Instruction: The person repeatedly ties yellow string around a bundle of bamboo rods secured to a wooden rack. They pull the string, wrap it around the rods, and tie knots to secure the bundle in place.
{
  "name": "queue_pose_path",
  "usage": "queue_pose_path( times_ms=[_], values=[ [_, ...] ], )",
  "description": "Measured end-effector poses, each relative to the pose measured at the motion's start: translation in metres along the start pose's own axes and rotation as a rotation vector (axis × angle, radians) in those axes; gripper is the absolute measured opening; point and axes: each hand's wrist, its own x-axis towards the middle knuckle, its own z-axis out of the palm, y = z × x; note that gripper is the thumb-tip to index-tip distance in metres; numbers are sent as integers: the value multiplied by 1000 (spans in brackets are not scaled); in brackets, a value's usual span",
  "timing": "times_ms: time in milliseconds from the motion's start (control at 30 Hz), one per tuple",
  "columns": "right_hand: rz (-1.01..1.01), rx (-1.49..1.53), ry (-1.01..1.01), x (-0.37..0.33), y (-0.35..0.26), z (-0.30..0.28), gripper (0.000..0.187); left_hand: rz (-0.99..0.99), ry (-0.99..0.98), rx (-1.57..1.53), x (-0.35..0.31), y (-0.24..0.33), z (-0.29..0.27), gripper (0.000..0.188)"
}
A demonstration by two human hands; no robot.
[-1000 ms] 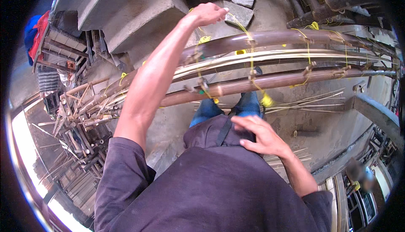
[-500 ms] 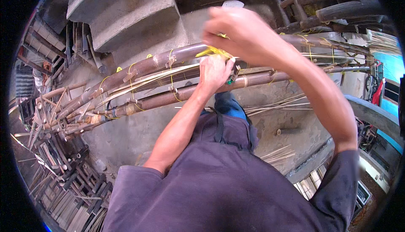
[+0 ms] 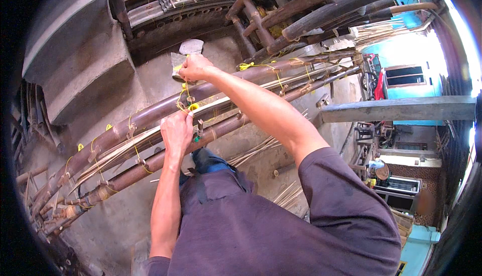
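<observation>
My left hand [image 3: 175, 131] is closed at the bundle of pale bamboo strips [image 3: 213, 106], thumb and fingers pinched on yellow cord [image 3: 193, 107]. Above it my right hand [image 3: 195, 68] is raised, its fingers closed on the same cord, which runs down between the hands. The strips lie lengthwise between a thick dark upper bamboo pole [image 3: 150, 110] and a lower bamboo pole [image 3: 158, 162]. Thin yellow ties loop around both poles at several places. A small green piece [image 3: 197, 138] sits by the lower pole, just below my left hand.
Concrete steps [image 3: 75, 40] rise at the left. Dark bamboo frames [image 3: 321, 20] are piled at the far side. Loose strips [image 3: 288, 195] and a short bamboo tube [image 3: 284, 170] lie on the floor near my body. A grey concrete beam [image 3: 401, 109] stands at the right.
My view has swung to the right. My right hand, blurred above the left before, now pulls the cord up and away, and the cord shows between both hands.
</observation>
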Motion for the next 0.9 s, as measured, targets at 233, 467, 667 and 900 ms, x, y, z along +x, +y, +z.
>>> queue_pose_path(
  times_ms=[233,467,667,900],
  values=[
    [-75,120,-19,2,11,-12,29,-13,37,-29,7,3,7,25],
    [-172,241,-174,-13,-49,-1,21,-114,-284,279,-11,-32,-21,28],
    [-102,303,-79,-19,9,-78,29,5,28,12,14,30,9,27],
    [-124,190,-55,-35,59,-131,31,160,-99,93,44,71,41,20]
  ],
)
